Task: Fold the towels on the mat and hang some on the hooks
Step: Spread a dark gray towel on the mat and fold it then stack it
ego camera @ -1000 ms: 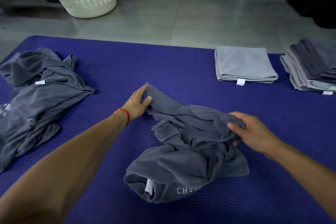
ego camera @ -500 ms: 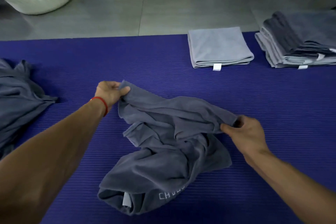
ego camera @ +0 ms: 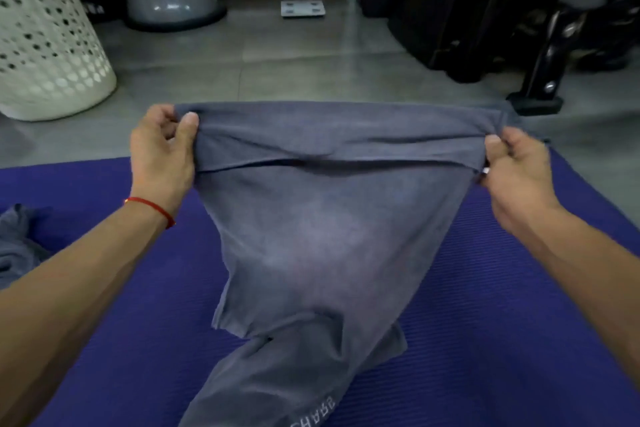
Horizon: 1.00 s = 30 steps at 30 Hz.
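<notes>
A grey towel (ego camera: 325, 225) hangs stretched in the air above the purple mat (ego camera: 502, 322). My left hand (ego camera: 162, 152) pinches its top left corner between thumb and fingers. My right hand (ego camera: 516, 166) grips the top right corner. The top edge is pulled taut between both hands, and the lower end with white lettering trails down onto the mat. Part of a crumpled grey towel (ego camera: 17, 243) lies on the mat at the far left. No hooks are in view.
A white perforated laundry basket (ego camera: 48, 45) stands on the tiled floor at the back left. A grey dome trainer (ego camera: 173, 0) and a flat scale (ego camera: 303, 8) sit further back. Dark gym equipment (ego camera: 502, 17) fills the back right.
Both hands have lifted the grey towel off the mat and pulled its top edge wide apart. The camera has tilted up, so the folded stacks are out of view.
</notes>
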Motion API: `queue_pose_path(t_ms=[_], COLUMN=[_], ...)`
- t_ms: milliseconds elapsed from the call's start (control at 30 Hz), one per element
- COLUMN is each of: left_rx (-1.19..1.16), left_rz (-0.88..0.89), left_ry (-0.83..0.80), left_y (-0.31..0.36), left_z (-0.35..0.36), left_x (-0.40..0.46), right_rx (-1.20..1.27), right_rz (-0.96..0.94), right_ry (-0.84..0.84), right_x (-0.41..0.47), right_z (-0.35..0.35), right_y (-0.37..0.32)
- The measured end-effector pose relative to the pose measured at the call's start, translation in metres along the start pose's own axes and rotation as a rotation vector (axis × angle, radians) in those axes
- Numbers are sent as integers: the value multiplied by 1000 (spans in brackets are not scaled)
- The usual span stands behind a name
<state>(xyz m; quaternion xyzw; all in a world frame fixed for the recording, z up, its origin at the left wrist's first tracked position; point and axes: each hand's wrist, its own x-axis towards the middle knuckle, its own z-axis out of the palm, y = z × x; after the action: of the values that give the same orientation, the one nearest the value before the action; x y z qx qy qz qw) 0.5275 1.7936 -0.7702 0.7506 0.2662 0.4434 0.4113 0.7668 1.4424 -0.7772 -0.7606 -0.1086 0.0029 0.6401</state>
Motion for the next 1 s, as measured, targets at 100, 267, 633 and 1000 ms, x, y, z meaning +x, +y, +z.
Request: queue_pose_path(t_ms=[100,267,633,1000], left_rx=[-9,20,408,110], left_rz=[76,116,233,49], left_ry=[-2,-119,-661,-761], left_y=[28,47,54,163], left_z=[6,39,246,561], left_x=[7,8,-51,-92], right_rx=[-123,-200,-236,-433], right_rz=[-100,-109,405,559], right_ry=[35,113,414,958], right_x=[-4,-20,-131,-53], right_z=[-31,-85,-211,-343], right_y=[-14,1,157,192])
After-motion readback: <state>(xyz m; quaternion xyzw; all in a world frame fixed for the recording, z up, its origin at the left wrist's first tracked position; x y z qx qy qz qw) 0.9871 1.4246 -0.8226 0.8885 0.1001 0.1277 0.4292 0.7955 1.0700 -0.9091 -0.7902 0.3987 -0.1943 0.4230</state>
